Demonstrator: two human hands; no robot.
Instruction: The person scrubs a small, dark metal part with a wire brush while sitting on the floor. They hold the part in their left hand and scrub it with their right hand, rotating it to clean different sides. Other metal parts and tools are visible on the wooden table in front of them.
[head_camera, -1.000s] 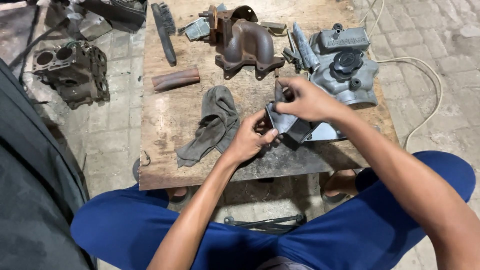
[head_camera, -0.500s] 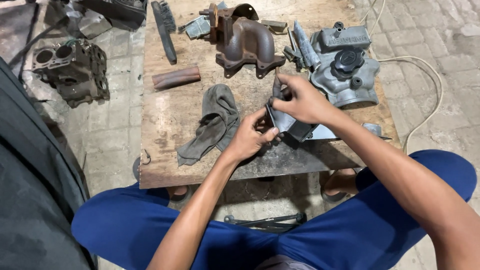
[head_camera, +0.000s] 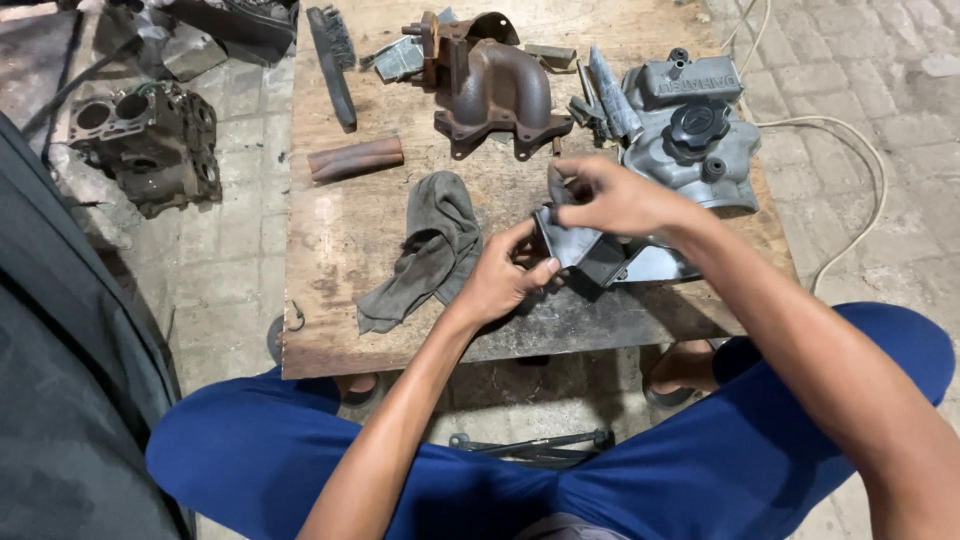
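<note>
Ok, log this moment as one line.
left hand: grips metal part | right hand: on part's top | near: grey rag, rusty manifold | surface: wooden board

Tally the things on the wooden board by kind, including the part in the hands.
Rusty manifold: 1
Grey valve cover: 1
Grey rag: 1
Rusty short pipe: 1
Dark brush: 1
Dark part held by left hand and right hand: 1
Total: 6, small bits uncounted.

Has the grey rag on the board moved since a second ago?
No. The rag lies in the same spot, just below the rusty pipe piece and left of the left hand, as before.
</note>
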